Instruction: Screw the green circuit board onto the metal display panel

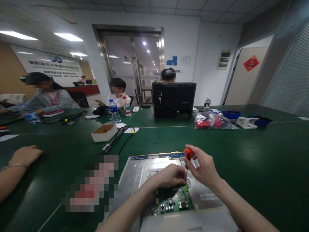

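Observation:
A screwdriver (188, 154) with an orange and black handle stands nearly upright in my right hand (204, 166), its thumb and fingers closed round the handle. The thin shaft points down at the upper edge of a green circuit board (180, 201). My left hand (171, 175) is curled over that board, fingertips pinched together beside the shaft's lower end; what they hold, if anything, is hidden. The board lies on the silver metal back of a flat display panel (130, 177). Along the panel's far edge runs a narrow blue circuit strip (156, 156).
Black cables (116, 138) and a small open cardboard box (104, 132) lie beyond the panel. A black monitor frame (173, 100) stands farther back, with bagged red items (207, 121) to its right. Another person's hand (25, 156) rests at left. Several people sit around the green table (246, 154).

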{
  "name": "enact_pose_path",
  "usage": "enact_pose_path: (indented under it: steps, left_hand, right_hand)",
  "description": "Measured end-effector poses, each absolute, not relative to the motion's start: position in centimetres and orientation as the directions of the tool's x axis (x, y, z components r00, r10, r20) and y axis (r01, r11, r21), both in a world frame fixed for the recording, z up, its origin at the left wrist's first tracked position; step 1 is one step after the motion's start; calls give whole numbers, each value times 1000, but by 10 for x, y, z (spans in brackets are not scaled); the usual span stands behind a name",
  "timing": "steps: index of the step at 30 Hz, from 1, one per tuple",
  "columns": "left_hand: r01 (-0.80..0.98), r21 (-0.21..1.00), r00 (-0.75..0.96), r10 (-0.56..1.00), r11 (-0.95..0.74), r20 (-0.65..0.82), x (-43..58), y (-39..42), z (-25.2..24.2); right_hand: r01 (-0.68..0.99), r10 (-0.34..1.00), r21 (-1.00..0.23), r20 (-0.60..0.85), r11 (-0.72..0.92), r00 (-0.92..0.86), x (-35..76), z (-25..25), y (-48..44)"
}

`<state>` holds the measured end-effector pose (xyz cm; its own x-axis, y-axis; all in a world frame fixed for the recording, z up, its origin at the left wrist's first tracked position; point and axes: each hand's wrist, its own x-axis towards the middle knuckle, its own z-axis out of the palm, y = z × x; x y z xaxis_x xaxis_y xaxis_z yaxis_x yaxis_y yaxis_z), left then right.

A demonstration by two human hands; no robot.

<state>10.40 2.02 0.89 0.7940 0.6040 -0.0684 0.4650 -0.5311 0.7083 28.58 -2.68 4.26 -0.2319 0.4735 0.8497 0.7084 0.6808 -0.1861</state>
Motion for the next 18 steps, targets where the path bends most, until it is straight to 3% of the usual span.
enact_pose_path:
  steps: [13, 18]
  left_hand:
    - [455, 713, 796, 603, -534, -56, 104, 20, 7]
    - [469, 698, 792, 607, -541, -61, 104, 21, 6]
  right_hand:
    - [696, 446, -167, 862, 698, -240, 285, 44, -27]
    - [714, 487, -243, 860, 657, -155, 285, 37, -24]
